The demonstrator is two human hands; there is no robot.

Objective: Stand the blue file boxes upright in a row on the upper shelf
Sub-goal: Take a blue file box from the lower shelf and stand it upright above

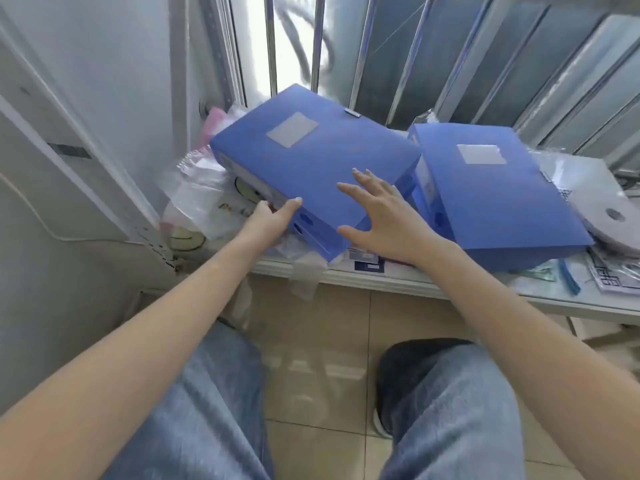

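Blue denim trouser legs (194, 410) and a dark shoe (398, 375) nearest, over beige tiled floor (311, 341). Two bare forearms reaching forward to a white shelf (398, 284) cluttered with papers. Left hand (270, 216) at near-left corner of the left translucent blue plastic file box (311, 168), thumb on top edge, fingers tucked under and out of sight; grip clamped on that corner. Right hand (381, 216) spread flat over near-right part of same box, fingers apart, palm down, not closed round anything; contact with lid unclear. Left box lying flat but tilted, near-left corner raised, resting on a heap of clear plastic bags (204, 195), grey label patch on lid, spine with round finger hole facing viewer. Second translucent blue plastic file box (498, 195) just beside it to the right, lying flat on shelf, own grey label on lid, apparently touching the first at the far corner. Grey flat disc with centre hole (613, 216) further right, partly under second box edge. Printed sheets (613, 271) at shelf's right end. Behind, metal window bars (317, 39) and slanted grey panels (519, 64). White wall (86, 98) at left.
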